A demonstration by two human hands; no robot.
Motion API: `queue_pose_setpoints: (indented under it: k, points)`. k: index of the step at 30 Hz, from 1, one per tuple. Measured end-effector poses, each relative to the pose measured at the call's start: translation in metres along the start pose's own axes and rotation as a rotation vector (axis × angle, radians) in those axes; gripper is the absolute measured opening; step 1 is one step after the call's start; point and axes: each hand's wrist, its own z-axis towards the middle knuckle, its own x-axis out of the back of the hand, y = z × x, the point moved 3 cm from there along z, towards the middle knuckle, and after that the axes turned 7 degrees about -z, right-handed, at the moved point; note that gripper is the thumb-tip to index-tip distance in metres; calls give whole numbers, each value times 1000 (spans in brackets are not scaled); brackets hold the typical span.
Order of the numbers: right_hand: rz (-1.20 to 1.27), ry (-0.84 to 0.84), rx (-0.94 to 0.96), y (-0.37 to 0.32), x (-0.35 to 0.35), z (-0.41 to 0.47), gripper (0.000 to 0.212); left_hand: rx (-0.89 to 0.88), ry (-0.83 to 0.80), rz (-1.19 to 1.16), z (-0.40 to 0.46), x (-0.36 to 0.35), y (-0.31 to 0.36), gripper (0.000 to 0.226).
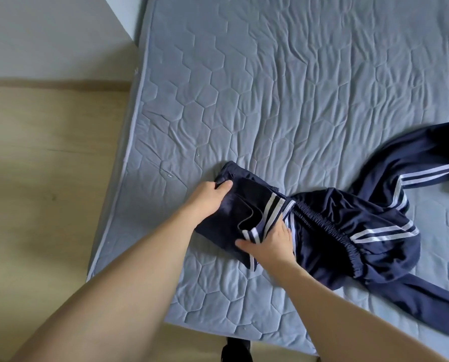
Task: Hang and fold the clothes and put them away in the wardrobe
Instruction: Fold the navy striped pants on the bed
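The left hand's fingers pinch the far corner of a folded navy garment with white stripes; the right hand presses it with straight fingers. It lies near the bed's corner on a grey-blue quilted cover. Navy track pants sprawl just beside, cut off at right. Wooden floor and white wall lie left.

Single head view, looking steeply down, close over mattress corner; floor at left, likely wide-angle.

track pants legs cut off at right edge, left hand fingertips tucked under fabric
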Motion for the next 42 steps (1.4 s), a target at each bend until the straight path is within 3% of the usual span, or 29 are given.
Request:
queue_pose_setpoints:
  k: [3,5,7,10,14,17,19,21,23,26,27,29,31,34,36,40,42]
  points:
    - [431,53,-152,-5,3,5,61,81,-66,-19,0,-3,0,50]
    - [521,37,-219,-8,8,13,21,191,-180,-134,-2,-1,-2,44]
    - [566,46,-285,-8,12,20,9,227,-271,-114,1,-1,-7,46]
    - [557,106,-272,-9,12,32,19,139,-261,12,18,-2,-12,67]
    - [458,158,-212,-12,10,44,18,-41,-119,178,33,-12,-10,27]
    - [284,165,-286,-2,5,69,28,-106,55,477,47,-25,-9,45]
    - [39,162,-356,4,1,90,42,-139,160,620,63,-33,-11,57]
    - [-117,233,-438,12,-3,108,50,-175,213,550,84,-44,-16,56]
    - [12,341,-458,18,-6,117,56,-226,240,384,98,-53,-15,55]
    - [193,451,-439,39,-8,126,81,-153,167,163,110,-65,-18,82]
    - [204,442,-454,46,-9,127,91,-100,105,87,110,-67,-18,86]
    - [165,322,-496,54,-12,129,98,-23,-14,-40,110,-68,-22,68]
    - [143,162,-488,55,-14,126,87,-24,-76,-65,106,-65,-23,42]
    - [220,131,-393,54,-5,120,51,-56,-103,-122,84,-58,-16,38]
    - [401,125,-322,44,0,103,32,-78,-96,-175,59,-49,-11,34]
    - [887,-94,-266,2,11,55,39,-45,-77,-288,-10,-18,2,38]
    - [936,-201,-245,-27,32,24,35,-4,-103,-353,-53,5,20,49]
